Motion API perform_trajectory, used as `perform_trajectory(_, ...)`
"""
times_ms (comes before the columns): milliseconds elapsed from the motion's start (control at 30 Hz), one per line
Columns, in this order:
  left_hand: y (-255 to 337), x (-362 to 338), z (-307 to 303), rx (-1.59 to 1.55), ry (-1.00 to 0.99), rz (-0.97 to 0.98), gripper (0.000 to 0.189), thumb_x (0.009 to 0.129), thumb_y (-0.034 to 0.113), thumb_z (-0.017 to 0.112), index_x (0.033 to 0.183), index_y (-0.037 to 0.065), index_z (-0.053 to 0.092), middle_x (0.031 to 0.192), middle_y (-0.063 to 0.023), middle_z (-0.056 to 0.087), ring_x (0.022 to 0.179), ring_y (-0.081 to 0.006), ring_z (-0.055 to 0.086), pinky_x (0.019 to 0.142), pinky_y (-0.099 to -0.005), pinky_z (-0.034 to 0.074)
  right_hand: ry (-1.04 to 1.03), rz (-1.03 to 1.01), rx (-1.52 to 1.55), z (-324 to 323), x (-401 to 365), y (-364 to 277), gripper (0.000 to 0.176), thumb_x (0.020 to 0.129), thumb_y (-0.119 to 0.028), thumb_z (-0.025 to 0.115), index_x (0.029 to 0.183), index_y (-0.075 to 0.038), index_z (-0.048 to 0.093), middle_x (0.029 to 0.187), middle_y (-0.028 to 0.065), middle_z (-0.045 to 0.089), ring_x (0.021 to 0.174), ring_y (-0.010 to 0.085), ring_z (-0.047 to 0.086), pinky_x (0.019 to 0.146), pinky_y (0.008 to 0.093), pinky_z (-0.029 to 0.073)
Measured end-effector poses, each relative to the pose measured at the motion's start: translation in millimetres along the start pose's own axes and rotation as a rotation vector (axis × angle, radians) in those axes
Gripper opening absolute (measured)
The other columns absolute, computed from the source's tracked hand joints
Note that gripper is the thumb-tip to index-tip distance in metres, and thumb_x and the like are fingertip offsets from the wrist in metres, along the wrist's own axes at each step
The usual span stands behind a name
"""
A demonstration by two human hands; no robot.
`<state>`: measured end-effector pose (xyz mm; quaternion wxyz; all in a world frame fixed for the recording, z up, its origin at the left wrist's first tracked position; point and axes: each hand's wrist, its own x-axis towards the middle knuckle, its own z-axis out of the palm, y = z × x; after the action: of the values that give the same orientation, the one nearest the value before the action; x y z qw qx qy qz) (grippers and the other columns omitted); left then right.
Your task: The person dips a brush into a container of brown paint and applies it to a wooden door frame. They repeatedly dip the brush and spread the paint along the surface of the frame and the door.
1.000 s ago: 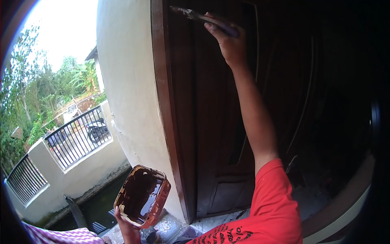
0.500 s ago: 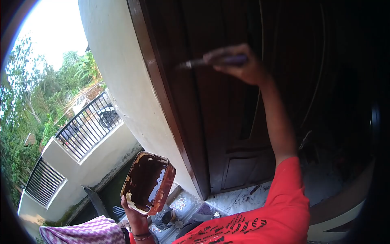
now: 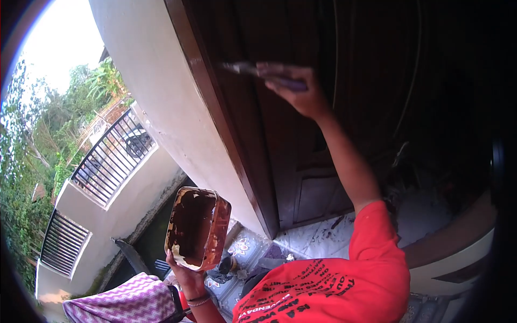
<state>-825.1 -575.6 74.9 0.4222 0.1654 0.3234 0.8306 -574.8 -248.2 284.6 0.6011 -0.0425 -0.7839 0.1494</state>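
Raised in front of the dark wooden door (image 3: 301, 161), my right hand (image 3: 293, 91) grips a paintbrush (image 3: 247, 69) with a purple handle. The bristles point left, close to the door frame (image 3: 207, 97), and are slightly blurred. Lower down, my left hand (image 3: 186, 274) holds a rectangular tub (image 3: 218, 231) by its near lower edge. The tub is tilted with its mouth toward me; dark brown paint coats its inside and brown smears cover the outer wall.
A cream wall (image 3: 145, 81) borders the frame. Below it, a purple-and-white zigzag cloth (image 3: 124, 301) hangs beside my left arm. Small items lie on the patterned floor tiles (image 3: 242, 245). Black railings (image 3: 113, 156) and trees (image 3: 54, 118) stand at left.
My right hand and the brush have moved left and slightly up, toward the door frame. The tub has turned a little more upright, and the view has shifted.
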Motion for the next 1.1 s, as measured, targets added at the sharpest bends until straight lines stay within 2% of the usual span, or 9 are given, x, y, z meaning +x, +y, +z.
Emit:
perform_trajectory(167, 5, -32, -14, 0.03, 0.086, -0.094, 0.056, 0.089, 0.043, 0.047, 0.134, 0.012, 0.037, 0.133, -0.008, 0.047, 0.116, -0.0263, 0.052, 0.092, -0.0441, 0.048, -0.152, 0.147, 0.023, 16, -100, 2, 0.025, 0.076, -0.001, 0.067, 0.1, -0.005, 0.068, 0.104, 0.0114, 0.067, 0.096, 0.0199, 0.065, 0.081, 0.027, 0.05)
perform_trajectory(233, 7, -45, -7, 0.118, 0.103, -0.106, 0.055, 0.089, 0.045, 0.045, 0.132, 0.011, 0.038, 0.127, -0.0098, 0.051, 0.108, -0.0247, 0.057, 0.081, -0.0394, 0.054, -0.403, 0.223, -0.036, 17, -111, -3, 0.026, 0.075, 0.0, 0.066, 0.1, -0.005, 0.068, 0.101, 0.0122, 0.067, 0.093, 0.0202, 0.066, 0.08, 0.0276, 0.05)
perform_trajectory(333, 2, -60, -41, 0.115, 0.14, -0.18, 0.058, 0.088, 0.045, 0.049, 0.133, 0.011, 0.039, 0.13, -0.0062, 0.049, 0.113, -0.0231, 0.054, 0.09, -0.0394, 0.049, -0.458, 0.207, -0.077, 15, -87, -11, 0.027, 0.074, 0.001, 0.065, 0.1, -0.006, 0.068, 0.098, 0.0131, 0.068, 0.092, 0.0205, 0.066, 0.079, 0.0283, 0.051)
perform_trajectory(467, -10, -83, -43, 0.059, 0.218, -0.111, 0.058, 0.088, 0.047, 0.047, 0.133, 0.011, 0.038, 0.129, -0.006, 0.051, 0.111, -0.0216, 0.056, 0.086, -0.0358, 0.05, -0.242, -0.029, -0.158, 1, -8, -15, 0.024, 0.077, -0.003, 0.068, 0.102, -0.005, 0.068, 0.102, 0.011, 0.067, 0.096, 0.018, 0.064, 0.083, 0.0275, 0.05)
perform_trajectory(567, -17, -93, -25, 0.064, 0.266, -0.03, 0.055, 0.089, 0.047, 0.046, 0.131, 0.012, 0.039, 0.126, -0.0049, 0.053, 0.107, -0.0195, 0.058, 0.081, -0.0326, 0.052, -0.031, -0.202, -0.185, 0, 39, -19, 0.022, 0.077, -0.009, 0.07, 0.098, -0.007, 0.069, 0.094, 0.0109, 0.069, 0.084, 0.0197, 0.068, 0.073, 0.0273, 0.052)
perform_trajectory(633, -24, -99, -7, 0.066, 0.285, 0.021, 0.053, 0.089, 0.047, 0.046, 0.129, 0.012, 0.04, 0.123, -0.004, 0.054, 0.104, -0.0179, 0.059, 0.076, -0.0299, 0.054, 0.127, -0.205, -0.13, 1, 49, -13, 0.025, 0.078, -0.004, 0.068, 0.103, -0.005, 0.067, 0.107, 0.0108, 0.066, 0.098, 0.0173, 0.064, 0.084, 0.0278, 0.05)
perform_trajectory(733, -46, -97, 1, 0.001, 0.28, 0.06, 0.055, 0.09, 0.046, 0.044, 0.133, 0.011, 0.038, 0.127, -0.0071, 0.051, 0.108, -0.0226, 0.058, 0.083, -0.0347, 0.053, 0.144, -0.286, -0.15, 17, 10, -6, 0.022, 0.078, -0.006, 0.066, 0.1, -0.005, 0.068, 0.102, 0.0118, 0.067, 0.095, 0.025, 0.065, 0.08, 0.0307, 0.051)
perform_trajectory(1000, -102, -101, 37, -0.011, 0.333, 0.085, 0.055, 0.09, 0.046, 0.043, 0.132, 0.01, 0.039, 0.128, -0.0074, 0.051, 0.113, -0.0229, 0.054, 0.091, -0.0377, 0.048, -0.419, -0.011, -0.067, 38, -220, 66, 0.027, 0.076, 0.001, 0.063, 0.103, -0.005, 0.066, 0.108, 0.0148, 0.063, 0.103, 0.0275, 0.061, 0.091, 0.035, 0.049)
perform_trajectory(1100, -120, -100, 40, -0.018, 0.337, 0.081, 0.054, 0.091, 0.044, 0.044, 0.133, 0.01, 0.038, 0.129, -0.01, 0.05, 0.114, -0.0256, 0.053, 0.093, -0.0412, 0.047, -0.611, 0.082, 0.056, 35, -216, 83, 0.026, 0.078, 0.0, 0.061, 0.102, -0.005, 0.066, 0.109, 0.0149, 0.063, 0.102, 0.0272, 0.061, 0.091, 0.0342, 0.049)
